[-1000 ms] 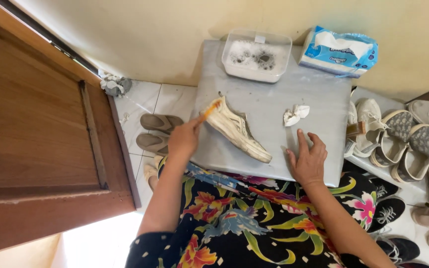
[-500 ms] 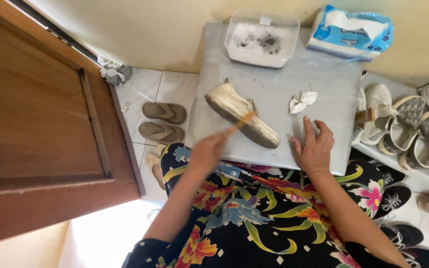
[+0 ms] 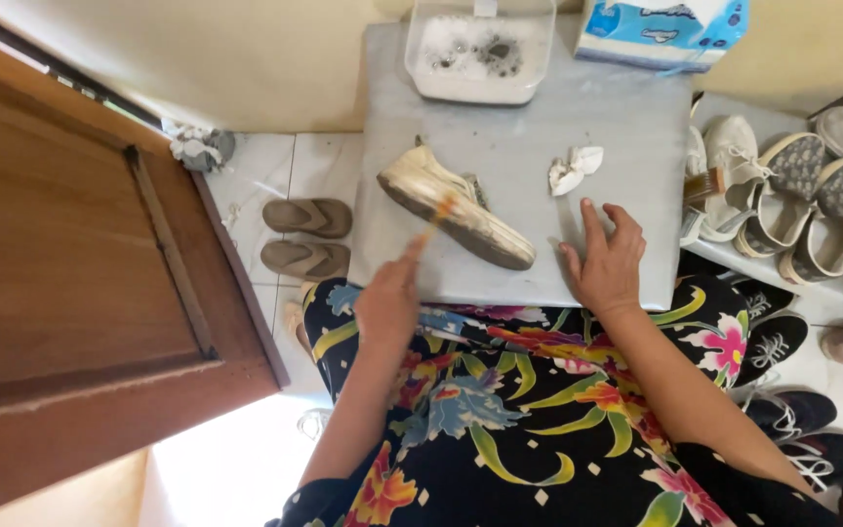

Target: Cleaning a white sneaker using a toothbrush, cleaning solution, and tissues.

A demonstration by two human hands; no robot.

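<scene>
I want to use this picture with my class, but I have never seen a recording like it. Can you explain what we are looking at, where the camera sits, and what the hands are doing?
The camera is worn on a person's head and looks down, so you see their own two bare hands. The left hand holds a small orange brush against a dirty pale shoe. The right hand lies flat and empty on the grey table. Also on the table: a tub of soapy water, a tissue pack and a crumpled tissue. Sandals lie on the floor, with more shoes to the right.
</scene>
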